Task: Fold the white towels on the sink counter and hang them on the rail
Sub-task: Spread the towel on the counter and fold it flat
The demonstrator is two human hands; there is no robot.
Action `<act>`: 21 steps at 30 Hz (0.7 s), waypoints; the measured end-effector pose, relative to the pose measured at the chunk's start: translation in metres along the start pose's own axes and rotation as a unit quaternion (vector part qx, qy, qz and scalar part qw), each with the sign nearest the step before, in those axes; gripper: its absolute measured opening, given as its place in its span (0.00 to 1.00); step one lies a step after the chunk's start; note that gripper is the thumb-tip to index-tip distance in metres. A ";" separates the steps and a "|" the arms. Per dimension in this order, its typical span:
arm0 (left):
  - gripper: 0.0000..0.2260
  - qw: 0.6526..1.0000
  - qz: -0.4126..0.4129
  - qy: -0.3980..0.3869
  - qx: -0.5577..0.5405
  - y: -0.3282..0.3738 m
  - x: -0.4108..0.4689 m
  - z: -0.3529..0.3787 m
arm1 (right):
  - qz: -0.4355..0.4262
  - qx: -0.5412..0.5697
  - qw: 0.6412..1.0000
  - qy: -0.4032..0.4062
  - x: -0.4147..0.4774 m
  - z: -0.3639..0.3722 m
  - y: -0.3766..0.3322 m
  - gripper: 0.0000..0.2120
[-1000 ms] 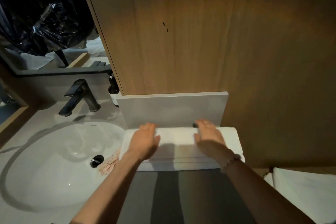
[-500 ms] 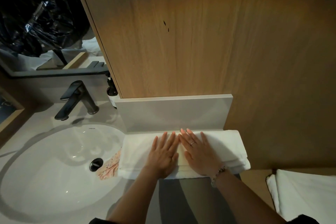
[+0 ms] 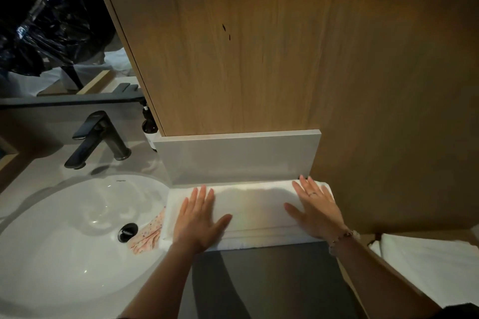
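Both my hands lay flat, fingers spread, gripping nothing: left hand near left end of folded white towel, right hand near right end, well apart. Towel rested on tabletop against grey upstand, just beside basin. Patterned cloth draped into basin. Second white towel at right.

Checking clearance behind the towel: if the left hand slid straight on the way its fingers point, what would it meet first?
Probably the grey backsplash panel: the left hand lies flat on the white towel, fingers aimed at it.
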State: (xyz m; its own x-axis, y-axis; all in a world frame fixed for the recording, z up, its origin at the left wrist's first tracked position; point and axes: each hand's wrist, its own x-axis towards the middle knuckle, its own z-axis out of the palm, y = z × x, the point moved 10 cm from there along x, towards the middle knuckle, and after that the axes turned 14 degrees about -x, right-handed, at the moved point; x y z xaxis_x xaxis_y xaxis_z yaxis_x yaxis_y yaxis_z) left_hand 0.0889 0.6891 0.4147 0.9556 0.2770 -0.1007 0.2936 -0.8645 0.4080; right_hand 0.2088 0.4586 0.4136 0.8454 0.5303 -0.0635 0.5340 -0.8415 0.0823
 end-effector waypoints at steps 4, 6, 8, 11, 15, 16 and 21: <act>0.56 0.999 -0.050 0.015 0.006 -0.010 -0.006 -0.004 | 0.052 0.012 0.997 -0.056 -0.007 0.012 0.030 0.47; 0.55 0.996 -0.076 0.029 0.020 -0.014 -0.007 -0.006 | 0.052 0.011 0.996 -0.069 -0.010 0.012 0.033 0.51; 0.48 0.992 -0.113 0.040 0.025 -0.019 -0.012 -0.010 | 0.046 -0.002 0.995 -0.085 -0.010 0.011 0.032 0.41; 0.38 0.983 -0.180 0.043 0.009 -0.035 -0.021 -0.016 | 0.038 -0.057 0.990 -0.123 -0.003 0.006 0.030 0.30; 0.27 0.931 -0.227 0.207 -0.199 -0.037 -0.048 -0.050 | 0.010 -0.049 0.993 -0.104 0.022 -0.034 0.000 0.25; 0.25 0.877 -0.251 0.261 -0.315 -0.037 -0.065 -0.055 | -0.010 -0.014 0.996 -0.092 0.031 -0.043 -0.019 0.23; 0.08 0.586 -0.414 0.242 -0.653 -0.006 -0.117 0.024 | -0.105 0.052 0.980 -0.163 0.060 -0.035 -0.102 0.22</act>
State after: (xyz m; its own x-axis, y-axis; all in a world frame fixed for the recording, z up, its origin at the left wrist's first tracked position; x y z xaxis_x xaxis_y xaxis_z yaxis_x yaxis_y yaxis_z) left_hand -0.0236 0.6520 0.4018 0.2873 0.7343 -0.6151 0.0804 0.6214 0.7794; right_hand 0.2055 0.5801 0.4367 0.6600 0.6459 -0.3836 0.6776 -0.7323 -0.0672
